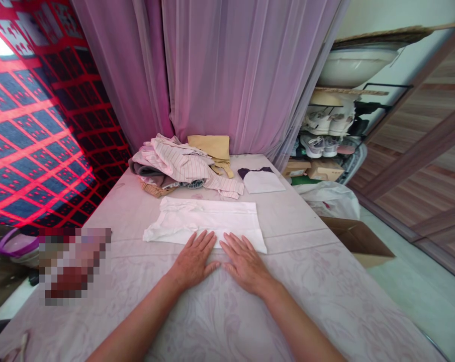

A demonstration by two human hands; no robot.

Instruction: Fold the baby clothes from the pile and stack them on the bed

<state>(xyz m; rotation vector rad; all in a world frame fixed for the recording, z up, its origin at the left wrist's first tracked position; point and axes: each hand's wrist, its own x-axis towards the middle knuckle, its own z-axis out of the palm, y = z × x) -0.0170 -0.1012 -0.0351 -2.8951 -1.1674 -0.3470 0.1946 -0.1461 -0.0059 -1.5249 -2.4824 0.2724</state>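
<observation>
A white garment (208,215), partly folded into a long strip, lies across the patterned cover (219,322) in front of me. My left hand (194,259) rests flat with its fingertips on the garment's near edge, fingers stretched out. Beside it, my right hand (247,264) also lies flat, its fingers spread over the near edge toward the right end. The two thumbs point at each other with a small gap between them. Neither hand grips anything. Some ruffled or bunched cloth shows at the garment's left end.
Behind the garment sits a heap of clothes (182,163), with a tan cloth (212,148) at its back. A folded white and dark purple garment (263,181) lies to the right. Purple curtains (227,75) hang behind. An open cardboard box (355,239) and shoe shelves (327,125) stand on the right.
</observation>
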